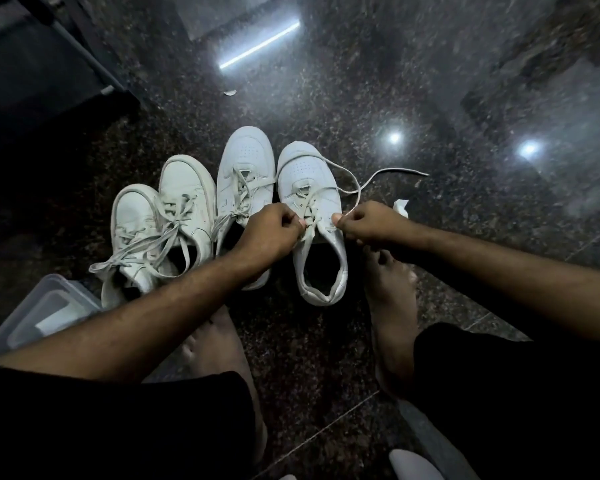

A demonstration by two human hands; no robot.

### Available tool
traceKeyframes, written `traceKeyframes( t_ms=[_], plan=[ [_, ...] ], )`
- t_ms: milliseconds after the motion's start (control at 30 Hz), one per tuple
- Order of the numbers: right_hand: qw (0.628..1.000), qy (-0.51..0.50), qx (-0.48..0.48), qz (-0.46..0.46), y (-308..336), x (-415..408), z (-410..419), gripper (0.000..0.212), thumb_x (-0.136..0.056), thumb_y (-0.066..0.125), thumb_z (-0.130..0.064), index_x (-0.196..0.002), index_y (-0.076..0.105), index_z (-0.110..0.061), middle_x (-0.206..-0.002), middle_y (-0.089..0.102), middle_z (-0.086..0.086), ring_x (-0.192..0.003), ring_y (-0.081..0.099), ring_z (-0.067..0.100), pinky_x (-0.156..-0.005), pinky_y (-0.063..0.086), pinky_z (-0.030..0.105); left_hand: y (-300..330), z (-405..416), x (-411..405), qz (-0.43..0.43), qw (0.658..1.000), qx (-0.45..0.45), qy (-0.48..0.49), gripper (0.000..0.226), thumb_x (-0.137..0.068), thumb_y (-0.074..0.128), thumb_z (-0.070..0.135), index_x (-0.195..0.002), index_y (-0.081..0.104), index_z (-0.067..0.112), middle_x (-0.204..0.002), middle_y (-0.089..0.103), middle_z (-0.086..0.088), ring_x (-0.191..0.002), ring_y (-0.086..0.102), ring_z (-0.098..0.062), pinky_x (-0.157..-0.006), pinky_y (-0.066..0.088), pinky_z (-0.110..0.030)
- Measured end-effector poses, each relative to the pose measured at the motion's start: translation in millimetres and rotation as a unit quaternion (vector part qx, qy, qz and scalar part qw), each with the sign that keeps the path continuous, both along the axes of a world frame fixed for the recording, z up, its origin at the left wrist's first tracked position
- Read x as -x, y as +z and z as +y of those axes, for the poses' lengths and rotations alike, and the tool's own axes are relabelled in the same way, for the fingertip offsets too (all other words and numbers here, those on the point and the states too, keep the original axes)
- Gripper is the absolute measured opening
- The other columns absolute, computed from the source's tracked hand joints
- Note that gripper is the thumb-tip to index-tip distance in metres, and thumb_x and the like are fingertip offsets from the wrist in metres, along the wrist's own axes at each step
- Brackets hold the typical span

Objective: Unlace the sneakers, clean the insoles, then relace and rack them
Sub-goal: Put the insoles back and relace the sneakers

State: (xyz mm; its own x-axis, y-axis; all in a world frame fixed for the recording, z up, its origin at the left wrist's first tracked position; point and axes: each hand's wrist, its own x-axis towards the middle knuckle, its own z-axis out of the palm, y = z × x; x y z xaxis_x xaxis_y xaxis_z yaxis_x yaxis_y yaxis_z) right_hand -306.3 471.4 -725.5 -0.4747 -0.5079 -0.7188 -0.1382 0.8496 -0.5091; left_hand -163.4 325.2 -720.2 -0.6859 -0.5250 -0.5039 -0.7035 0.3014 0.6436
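Several white sneakers stand side by side on the dark stone floor, toes pointing away from me. Both my hands work on the rightmost sneaker (pixel 312 199). My left hand (pixel 267 233) pinches the lace at the eyelets on its left side. My right hand (pixel 368 223) pinches the other strand of the white lace (pixel 378 176), which loops out over the toe and trails off to the right on the floor. The sneaker beside it (pixel 245 168) is laced. The two cream sneakers further left (pixel 184 192) (pixel 132 223) have loose, untied laces.
A clear plastic tub (pixel 45 306) sits at the lower left beside my knee. A crumpled white wipe (pixel 400 205) lies just past my right hand. My bare feet (pixel 388 292) rest on the floor under my arms. Dark furniture (pixel 49 64) stands at the upper left.
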Motion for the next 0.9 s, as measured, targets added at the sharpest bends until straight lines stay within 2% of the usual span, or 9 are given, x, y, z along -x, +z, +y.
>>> traceKeyframes(
  t_ms=[133, 233, 333, 433, 600, 667, 733, 800, 900],
  plan=[
    [0.978, -0.137, 0.119, -0.105, 5, -5, 1, 0.023, -0.092, 0.068, -0.027, -0.085, 0.068, -0.005, -0.068, 0.058, 0.007, -0.058, 0.050, 0.014, -0.051, 0.040, 0.022, 9, 5, 5, 0.109, 0.993, -0.043, 0.007, 0.016, -0.100, 0.056, 0.029, -0.088, 0.056, 0.018, -0.078, 0.061, 0.004, -0.076, 0.056, -0.014, -0.075, 0.047, -0.038],
    [0.936, -0.217, 0.134, -0.244, 12, -9, -11, 0.020, -0.093, 0.067, -0.031, -0.096, 0.065, -0.012, -0.080, 0.058, 0.005, -0.061, 0.050, 0.009, -0.053, 0.041, 0.019, 17, 6, 11, 0.150, 0.984, -0.091, 0.042, 0.014, -0.101, 0.053, 0.027, -0.092, 0.055, 0.016, -0.088, 0.067, -0.007, -0.085, 0.064, -0.025, -0.083, 0.052, -0.045],
    [0.933, -0.237, 0.097, -0.252, 17, -11, -22, 0.018, -0.092, 0.068, -0.031, -0.088, 0.061, -0.014, -0.081, 0.061, 0.001, -0.067, 0.056, 0.009, -0.054, 0.049, 0.018, 19, 9, 12, 0.165, 0.968, -0.162, 0.099, 0.016, -0.104, 0.049, 0.022, -0.089, 0.054, 0.018, -0.089, 0.069, -0.006, -0.084, 0.065, -0.020, -0.081, 0.052, -0.036],
    [0.910, -0.317, 0.094, -0.250, 16, -15, -24, 0.013, -0.090, 0.068, -0.006, -0.079, 0.061, -0.009, -0.077, 0.065, 0.004, -0.065, 0.061, 0.012, -0.058, 0.053, 0.021, 21, 8, 11, 0.189, 0.954, -0.195, 0.127, 0.015, -0.106, 0.046, 0.018, -0.093, 0.053, 0.013, -0.090, 0.066, -0.001, -0.080, 0.059, -0.005, -0.076, 0.048, -0.026],
    [0.831, -0.401, 0.163, -0.349, 23, -5, -27, 0.017, -0.088, 0.057, 0.014, -0.091, 0.057, -0.002, -0.091, 0.064, 0.013, -0.079, 0.064, 0.016, -0.066, 0.057, 0.021, 22, 6, 10, 0.215, 0.911, -0.303, 0.178, 0.017, -0.109, 0.038, 0.016, -0.095, 0.048, 0.014, -0.084, 0.066, -0.009, -0.080, 0.066, -0.022, -0.074, 0.053, -0.032],
    [0.825, -0.359, 0.184, -0.395, 34, 3, -30, 0.024, -0.089, 0.059, 0.010, -0.111, 0.059, 0.001, -0.108, 0.064, 0.016, -0.092, 0.065, 0.018, -0.081, 0.055, 0.020, 25, 6, 9, 0.224, 0.905, -0.308, 0.190, 0.018, -0.109, 0.037, 0.016, -0.093, 0.046, 0.015, -0.081, 0.065, -0.009, -0.076, 0.069, -0.025, -0.070, 0.054, -0.031],
    [0.864, -0.248, 0.175, -0.403, 43, 5, -30, 0.025, -0.095, 0.058, -0.006, -0.118, 0.064, 0.002, -0.114, 0.067, 0.010, -0.098, 0.062, 0.014, -0.089, 0.048, 0.018, 31, 6, 9, 0.232, 0.898, -0.306, 0.216, 0.017, -0.110, 0.036, 0.018, -0.095, 0.045, 0.014, -0.075, 0.062, -0.006, -0.066, 0.066, -0.021, -0.061, 0.055, -0.031],
    [0.891, -0.203, 0.203, -0.351, 51, 3, -33, 0.024, -0.100, 0.053, -0.015, -0.115, 0.065, -0.003, -0.101, 0.072, 0.002, -0.083, 0.059, 0.009, -0.075, 0.041, 0.018, 38, 4, 12, 0.241, 0.891, -0.297, 0.245, 0.017, -0.110, 0.036, 0.020, -0.097, 0.044, 0.014, -0.069, 0.057, -0.003, -0.054, 0.057, -0.016, -0.051, 0.054, -0.032],
    [0.881, -0.219, 0.339, -0.248, 64, 3, -41, 0.019, -0.103, 0.046, -0.014, -0.114, 0.062, -0.010, -0.086, 0.070, -0.001, -0.074, 0.060, 0.010, -0.072, 0.044, 0.021, 45, 2, 17, 0.252, 0.885, -0.288, 0.265, 0.015, -0.109, 0.039, 0.022, -0.097, 0.046, 0.016, -0.067, 0.055, 0.000, -0.049, 0.047, -0.012, -0.047, 0.047, -0.031]
  ],
)
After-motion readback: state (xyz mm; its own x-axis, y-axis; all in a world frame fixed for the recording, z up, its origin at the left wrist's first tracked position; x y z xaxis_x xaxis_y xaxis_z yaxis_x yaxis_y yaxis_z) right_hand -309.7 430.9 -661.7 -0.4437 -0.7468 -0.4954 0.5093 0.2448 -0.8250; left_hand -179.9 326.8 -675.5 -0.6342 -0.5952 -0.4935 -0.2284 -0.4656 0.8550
